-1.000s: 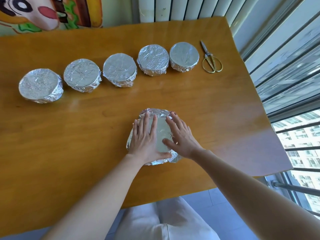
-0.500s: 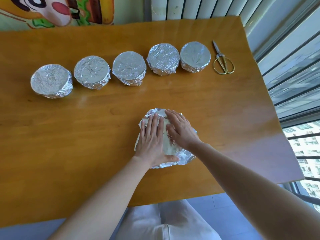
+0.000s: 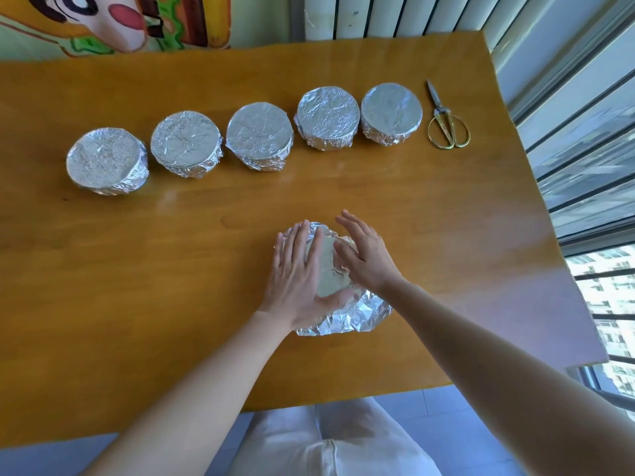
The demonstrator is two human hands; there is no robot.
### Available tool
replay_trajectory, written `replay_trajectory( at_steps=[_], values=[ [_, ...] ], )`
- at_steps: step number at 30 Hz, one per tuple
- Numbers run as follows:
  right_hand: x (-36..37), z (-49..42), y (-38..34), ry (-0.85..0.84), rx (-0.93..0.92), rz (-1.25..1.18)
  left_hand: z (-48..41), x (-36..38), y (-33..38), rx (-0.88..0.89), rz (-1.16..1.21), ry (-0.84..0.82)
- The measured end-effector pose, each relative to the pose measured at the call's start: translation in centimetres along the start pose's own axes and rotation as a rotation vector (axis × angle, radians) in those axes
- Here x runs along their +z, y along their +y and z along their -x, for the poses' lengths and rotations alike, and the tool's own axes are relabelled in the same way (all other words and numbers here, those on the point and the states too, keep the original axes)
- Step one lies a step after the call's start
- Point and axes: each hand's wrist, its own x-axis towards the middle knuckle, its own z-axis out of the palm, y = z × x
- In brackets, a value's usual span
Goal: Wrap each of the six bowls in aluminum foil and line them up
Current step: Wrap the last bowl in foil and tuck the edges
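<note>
From my remote seat the wooden table (image 3: 171, 252) fills most of the view. Both arms reach in from 6 o'clock and meet just below centre.

The left hand (image 3: 297, 273) lies flat on the sixth bowl (image 3: 347, 317). Its fingers are straight and slightly spread, pointing to 12 o'clock, with the thumb stretched along the near rim. It presses on the foil and grips nothing. The right hand (image 3: 366, 255) is flat too, fingers straight and close together, resting on the bowl's 2 o'clock side, with the fingertips reaching past the far edge.

This bowl sits on the table, well apart from the others. Its foil looks smooth and pale between the hands but crumpled and flaring loose at its 5 o'clock side.

Five wrapped bowls stand in a row from 10 o'clock to 1 o'clock — first (image 3: 106, 163), second (image 3: 185, 144), third (image 3: 259, 132), fourth (image 3: 326, 113), fifth (image 3: 391, 109) — foil pulled over the tops and creased down the sides.

Gold-handled scissors (image 3: 446, 121) lie just beside the fifth bowl, between 1 and 2 o'clock.
</note>
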Motion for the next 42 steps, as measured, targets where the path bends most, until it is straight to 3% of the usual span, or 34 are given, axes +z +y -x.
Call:
replay_trajectory(
  at_steps=[4,8,11,14,19,24,29,32,37,39,42],
  values=[
    [-0.1,1.9,-0.5,0.035,-0.179,0.129,-1.1,-1.5,-0.5,-0.012,0.233,0.168],
    [1.1,3.5,-0.1,-0.056,-0.294,0.361,-3.3,-1.6,-1.3,-0.097,0.334,0.164],
    [1.9,3.6,0.2,-0.091,-0.266,0.465,-5.3,-1.1,-2.4,-0.353,0.575,0.184],
    [2.1,3.6,0.5,-0.115,-0.225,0.494,-6.7,-1.5,-2.7,-0.606,0.858,0.096],
    [2.1,3.6,0.4,-0.100,-0.219,0.496,-7.7,-1.6,-3.2,-0.783,1.132,0.078],
    [2.0,3.6,0.3,-0.123,-0.200,0.506,-8.0,-1.3,-3.4,-0.916,1.138,-0.030],
    [1.9,3.5,-0.1,-0.149,-0.170,0.501,-7.5,-0.6,-3.7,-0.871,1.111,-0.032],
    [1.8,3.6,-0.2,-0.153,-0.167,0.495,-7.2,-1.0,-3.8,-0.740,1.082,0.125],
    [1.9,3.6,-0.2,-0.163,-0.150,0.503,-4.4,-0.1,-4.0,-0.411,0.371,0.505],
    [1.8,3.5,-0.3,-0.166,-0.155,0.505,-3.3,-0.5,-3.1,-0.356,0.345,0.593],
    [1.7,3.5,-0.4,-0.163,-0.163,0.502,-2.4,-0.4,-3.0,-0.269,0.342,0.587]
  ],
)
